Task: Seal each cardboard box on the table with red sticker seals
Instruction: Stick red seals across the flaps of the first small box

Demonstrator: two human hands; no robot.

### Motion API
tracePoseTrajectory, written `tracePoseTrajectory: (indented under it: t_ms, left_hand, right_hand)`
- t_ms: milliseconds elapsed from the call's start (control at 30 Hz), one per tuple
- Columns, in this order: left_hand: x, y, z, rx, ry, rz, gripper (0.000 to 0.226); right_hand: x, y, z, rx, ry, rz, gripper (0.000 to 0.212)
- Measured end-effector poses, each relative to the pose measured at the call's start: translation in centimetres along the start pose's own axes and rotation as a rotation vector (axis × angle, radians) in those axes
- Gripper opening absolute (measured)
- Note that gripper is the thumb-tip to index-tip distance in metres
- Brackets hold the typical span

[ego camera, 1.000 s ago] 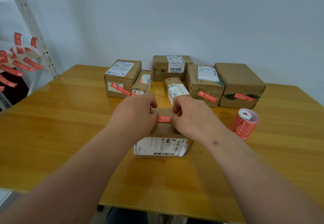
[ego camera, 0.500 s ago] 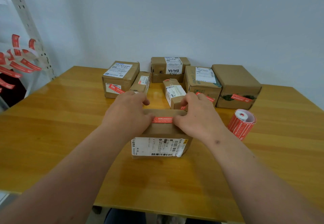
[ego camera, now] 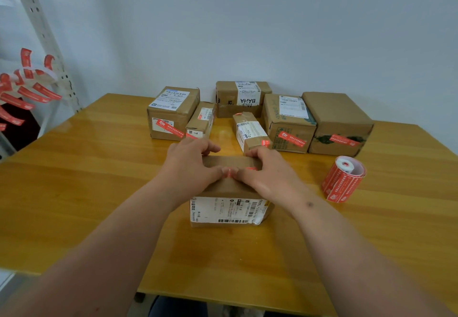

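Pale wall [ego camera: 247, 19], wooden table [ego camera: 74, 192]

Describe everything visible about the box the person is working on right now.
The near box is plain brown cardboard, lying flat near the front middle of the wooden table, apart from the other boxes. A white shipping label with barcodes covers its near side, one corner peeling. A red sticker seal lies across its top, mostly hidden. The left hand and right hand both press on the top, thumbs meeting over the seal.
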State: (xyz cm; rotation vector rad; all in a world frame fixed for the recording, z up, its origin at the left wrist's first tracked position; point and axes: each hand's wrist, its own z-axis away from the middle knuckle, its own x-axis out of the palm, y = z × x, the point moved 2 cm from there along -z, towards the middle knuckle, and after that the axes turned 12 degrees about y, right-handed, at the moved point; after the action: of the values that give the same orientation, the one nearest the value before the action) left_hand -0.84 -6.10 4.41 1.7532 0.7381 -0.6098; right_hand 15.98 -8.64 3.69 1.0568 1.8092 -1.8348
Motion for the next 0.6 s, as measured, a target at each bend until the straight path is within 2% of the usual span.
tracePoseTrajectory:
  t_ms: [200, 267, 367, 467, 533, 600]
  left_hand:
    - [-0.1, -0.4, 0.1, -0.036, -0.039, 0.092, 0.039]
    - [0.2, -0.4, 0.2, -0.057, -0.022, 0.14, 0.035]
    - [0.5, 0.1, 0.2, -0.029, 0.036, 0.051, 0.032]
    - [0.8, -0.2, 0.0, -0.066, 0.026, 0.112, 0.022]
    - [0.8, -0.7, -0.1, -0.166, -0.009, 0.285, 0.025]
    - [0.8, -0.9, 0.0, -0.205, -0.032, 0.347, 0.03]
  right_hand:
    - [-0.8, 0.4, -0.2, 0.068, -0.1, -0.159, 0.048]
    - [-0.6, 0.4, -0.1, 0.105, -0.064, -0.225, 0.042]
    - [-0.1, 0.1, 0.1, 0.056, 0.015, -0.165, 0.031]
    - [-0.1, 0.3, 0.0, 0.105, 0.007, -0.239, 0.028]
    - [-0.4, 0.3, -0.1, 0.156, -0.008, -0.303, 0.035]
    - [-0.6, 0.5, -0.1, 0.175, -0.011, -0.333, 0.039]
